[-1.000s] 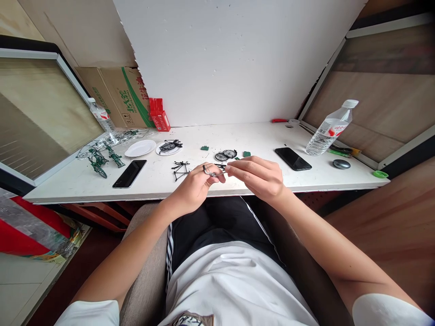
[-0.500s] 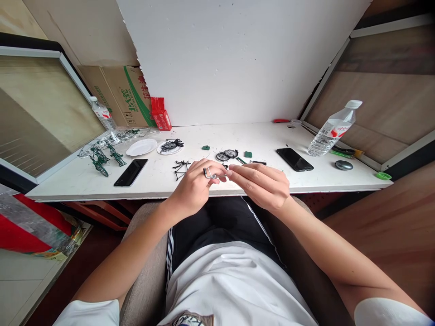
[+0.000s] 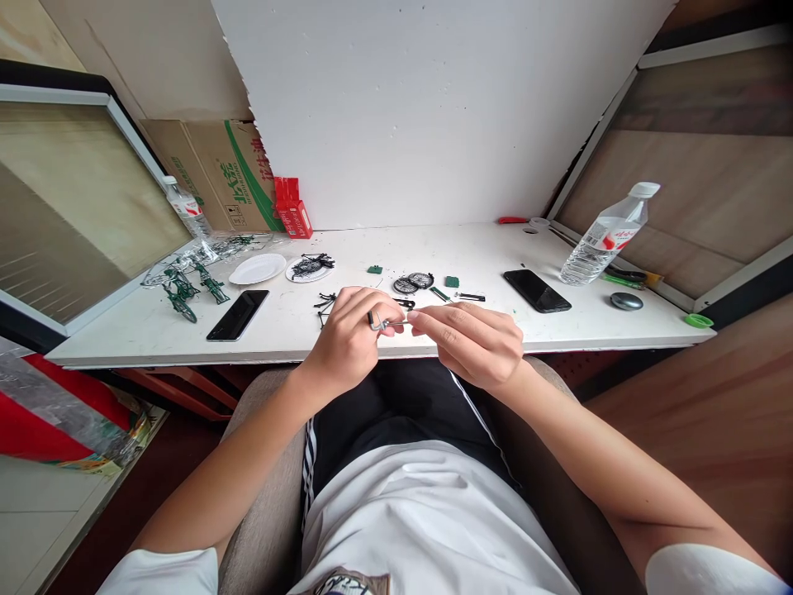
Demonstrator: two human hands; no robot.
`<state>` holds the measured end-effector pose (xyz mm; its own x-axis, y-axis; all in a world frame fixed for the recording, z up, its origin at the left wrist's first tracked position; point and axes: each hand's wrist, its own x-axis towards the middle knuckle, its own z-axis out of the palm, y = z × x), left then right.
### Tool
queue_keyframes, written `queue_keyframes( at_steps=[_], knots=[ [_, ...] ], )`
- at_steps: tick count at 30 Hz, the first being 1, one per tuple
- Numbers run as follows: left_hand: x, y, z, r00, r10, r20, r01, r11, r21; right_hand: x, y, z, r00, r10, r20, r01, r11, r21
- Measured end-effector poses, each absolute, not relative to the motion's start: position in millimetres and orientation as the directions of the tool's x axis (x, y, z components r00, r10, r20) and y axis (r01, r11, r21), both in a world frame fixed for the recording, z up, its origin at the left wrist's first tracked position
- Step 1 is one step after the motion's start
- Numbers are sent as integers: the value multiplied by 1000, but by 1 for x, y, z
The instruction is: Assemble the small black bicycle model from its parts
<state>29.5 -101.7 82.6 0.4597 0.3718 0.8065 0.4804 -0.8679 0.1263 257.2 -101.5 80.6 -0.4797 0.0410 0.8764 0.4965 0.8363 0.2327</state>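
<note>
In front of the table's near edge, my left hand is closed on a small silver metal piece with a black-tipped bent end, which looks like a model bicycle handlebar. My right hand meets it from the other side, its thumb and forefinger pinched at the thin silver end. Fingers hide much of the piece. Just beyond the hands lie two black spoked model wheels, a green strip and a small black strip. A thin black frame part is partly covered by my left hand.
On the white table are a phone at left and another phone at right. Green model bicycles, a white plate and a plate edge under black parts stand farther back. A water bottle is at right.
Both hands have shifted slightly left, and the silver piece has turned a little between the fingers. A black part beyond the fingertips shows more. Things on the table stay put.
</note>
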Motion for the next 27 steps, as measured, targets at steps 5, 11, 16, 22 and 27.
queue_keyframes(
  at_steps=[5,11,16,22,27],
  knots=[
    [28,-100,82,460,383,801,504,-856,120,249,-102,78,-457,18,890,539,801,260],
    [29,-97,78,478,394,785,491,-861,133,245,-99,73,-455,55,889,583,773,250],
    [29,-94,74,471,399,787,504,-854,131,245,-98,66,-459,187,868,629,759,169],
    [27,-94,75,494,384,780,520,-850,89,240,-103,68,-379,378,845,521,842,-142],
    [24,-91,76,530,360,768,550,-835,12,237,-112,80,-328,596,733,463,778,-425]
  ],
)
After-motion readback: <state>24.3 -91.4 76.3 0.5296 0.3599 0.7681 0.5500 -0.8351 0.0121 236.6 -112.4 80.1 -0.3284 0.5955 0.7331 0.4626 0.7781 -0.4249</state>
